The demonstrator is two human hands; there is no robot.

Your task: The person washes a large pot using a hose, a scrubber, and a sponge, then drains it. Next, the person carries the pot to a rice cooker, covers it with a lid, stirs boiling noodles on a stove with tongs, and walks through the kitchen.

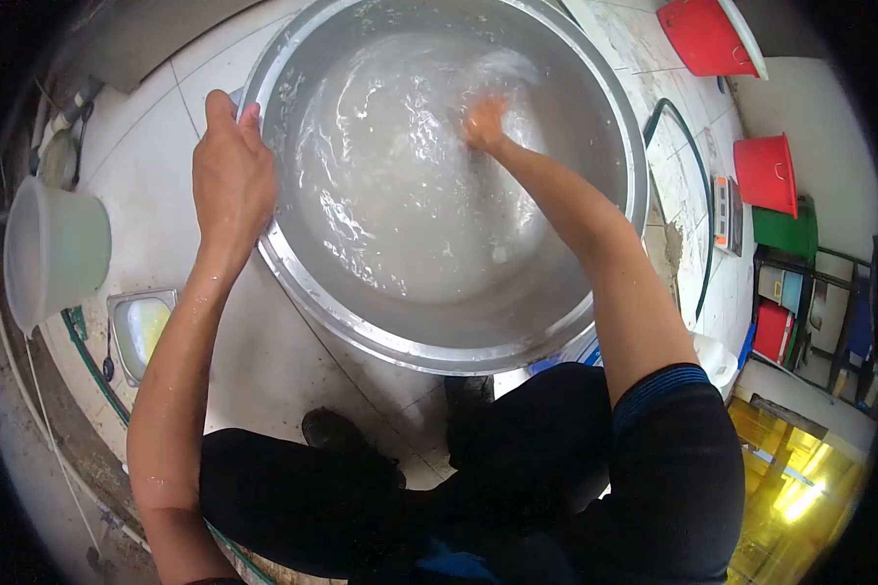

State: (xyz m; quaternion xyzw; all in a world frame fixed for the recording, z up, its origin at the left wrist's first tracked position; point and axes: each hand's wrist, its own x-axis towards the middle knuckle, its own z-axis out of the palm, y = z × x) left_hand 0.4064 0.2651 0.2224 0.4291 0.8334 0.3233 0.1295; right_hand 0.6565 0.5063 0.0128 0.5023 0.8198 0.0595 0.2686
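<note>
A large round metal basin stands in front of me, holding cloudy, rippling water. My left hand grips its rim on the left side, with the thumb and fingers wrapped over the edge. Inside the basin, my right hand is partly under the water toward the far right. Its fingers are smeared and hidden by the splashing, so I cannot make out whether they hold anything.
At left are a pale plastic bucket and a small metal tray with something yellowish in it. Red buckets, a small scale and a green hose are at right. White tiles cover the floor.
</note>
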